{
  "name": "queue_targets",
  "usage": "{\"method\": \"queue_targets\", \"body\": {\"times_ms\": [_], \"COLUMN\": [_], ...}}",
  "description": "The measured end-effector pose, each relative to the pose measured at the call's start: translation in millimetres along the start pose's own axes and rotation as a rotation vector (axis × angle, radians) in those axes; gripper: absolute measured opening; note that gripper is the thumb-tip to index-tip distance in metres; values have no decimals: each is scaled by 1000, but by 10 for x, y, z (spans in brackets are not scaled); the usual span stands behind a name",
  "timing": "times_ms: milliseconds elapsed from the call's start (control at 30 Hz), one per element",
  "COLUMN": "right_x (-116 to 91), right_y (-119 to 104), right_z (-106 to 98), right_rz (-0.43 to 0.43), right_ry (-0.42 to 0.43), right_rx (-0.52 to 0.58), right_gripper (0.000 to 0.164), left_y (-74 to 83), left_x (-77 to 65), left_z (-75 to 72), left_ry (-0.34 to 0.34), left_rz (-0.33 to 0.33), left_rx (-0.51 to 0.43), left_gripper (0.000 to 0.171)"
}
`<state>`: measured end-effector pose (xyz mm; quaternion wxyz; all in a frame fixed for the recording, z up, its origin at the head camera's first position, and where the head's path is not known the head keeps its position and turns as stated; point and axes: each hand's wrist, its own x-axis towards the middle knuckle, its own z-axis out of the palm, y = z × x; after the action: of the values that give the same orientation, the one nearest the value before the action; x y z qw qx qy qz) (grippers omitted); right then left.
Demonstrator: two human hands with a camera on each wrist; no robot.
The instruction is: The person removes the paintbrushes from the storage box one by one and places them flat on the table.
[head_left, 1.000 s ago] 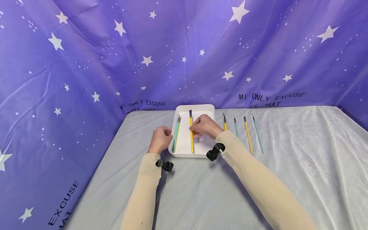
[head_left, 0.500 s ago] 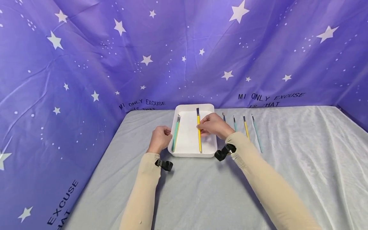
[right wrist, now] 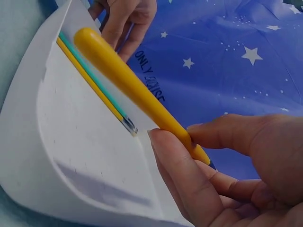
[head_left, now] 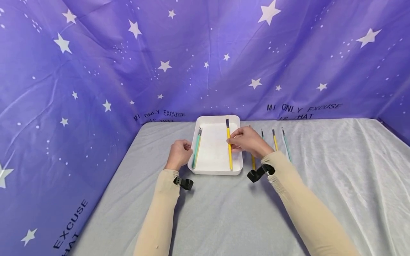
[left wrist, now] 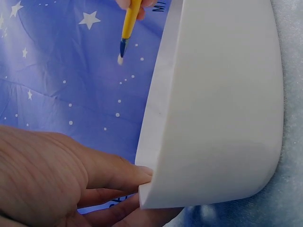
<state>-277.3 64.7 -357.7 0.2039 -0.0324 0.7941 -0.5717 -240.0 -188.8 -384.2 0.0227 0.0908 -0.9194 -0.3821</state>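
Observation:
A white tray [head_left: 213,145] lies on the grey cloth near the backdrop. My left hand [head_left: 179,155] pinches its left rim, thumb inside and fingers outside, as the left wrist view shows. Between the thumb and fingers of my right hand [head_left: 249,140] is a yellow paintbrush [head_left: 230,156] with dark bristles pointing away from me. It hangs above the right part of the tray, and in the right wrist view its handle [right wrist: 123,82] clears the tray floor. Along the tray's left wall lie a teal paintbrush [head_left: 196,151] and a thin yellow one [right wrist: 90,78], side by side.
Several more paintbrushes lie in a row right of the tray. One yellow paintbrush [head_left: 253,162] is mostly hidden by my right hand; a teal paintbrush [head_left: 285,142] is outermost. A purple star-printed curtain [head_left: 205,78] hangs behind the table.
My right hand has carried the yellow paintbrush rightward, from the tray's middle to over its right side. The left hand has kept its grip on the rim without moving.

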Motion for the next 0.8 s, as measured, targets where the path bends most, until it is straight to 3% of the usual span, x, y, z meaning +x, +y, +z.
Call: {"method": "queue_targets", "body": {"times_ms": [500,800], "right_x": [-68,-124], "right_y": [141,128], "right_z": [-170,-288], "right_rz": [-28,-13], "right_ry": [-2,-5], "right_rx": [60,30], "right_gripper": [34,36], "left_y": [0,0], "left_x": [16,9], "left_z": [-6,-6], "left_ry": [-12,-11], "left_rz": [-1,-3], "left_rx": [-5,2], "left_gripper": [25,25]}}
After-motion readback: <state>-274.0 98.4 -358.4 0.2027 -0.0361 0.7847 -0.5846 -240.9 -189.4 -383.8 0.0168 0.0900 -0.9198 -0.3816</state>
